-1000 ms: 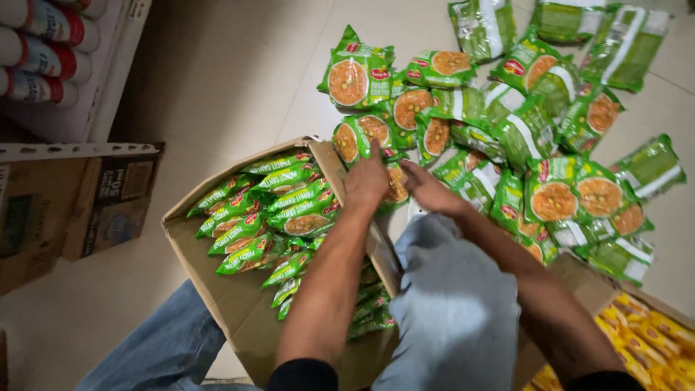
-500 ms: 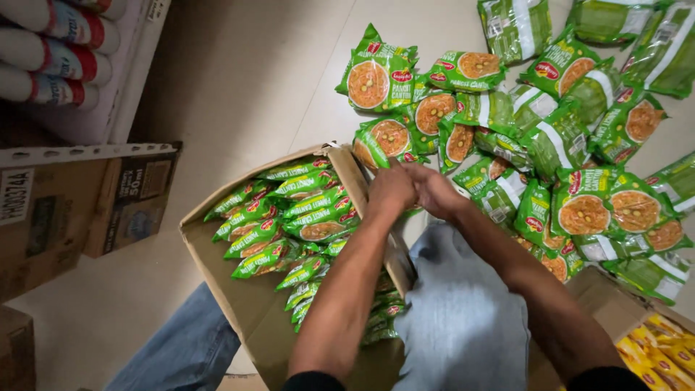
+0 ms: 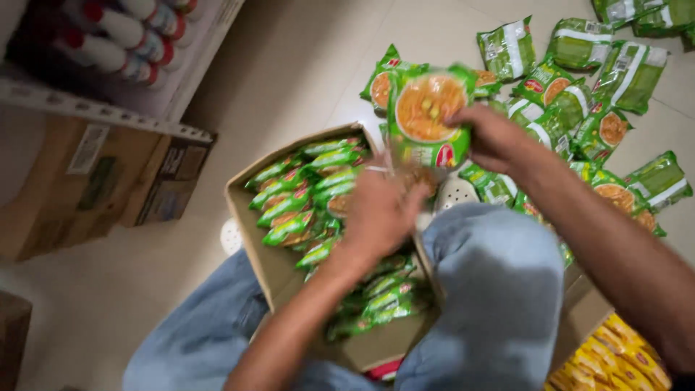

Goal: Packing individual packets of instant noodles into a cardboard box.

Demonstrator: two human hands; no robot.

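**A:** What sits at the centre of the view?

**B:** An open cardboard box [image 3: 262, 255] on a pale tiled floor [image 3: 289, 65], wedged between the person's knees in blue jeans [image 3: 499, 289]. Rows of green noodle packets [image 3: 308, 192] stand on edge inside it.

**A:** Where are the hands?

**B:** The right hand [image 3: 492, 137] is above the far corner of the box, fingers closed on the edge of one green noodle packet [image 3: 428, 116] with an orange bowl picture, held up face-on to the camera. The left hand [image 3: 380, 210] hovers over the far side of the box, just under that packet. It is blurred; its fingers are curled, but I cannot tell whether they grip anything.

**A:** What lies beyond the box?

**B:** A loose heap of matching green packets [image 3: 601, 80] spreads across the floor on the far right of the box, some overlapping.

**A:** Anything else near it?

**B:** To the left of the box stand brown cartons [image 3: 101, 181] under a metal shelf edge [image 3: 101, 112], with white bottles with red caps [image 3: 123, 32] on the shelf. At the near right of the box, yellow packets [image 3: 615, 358] fill another carton.
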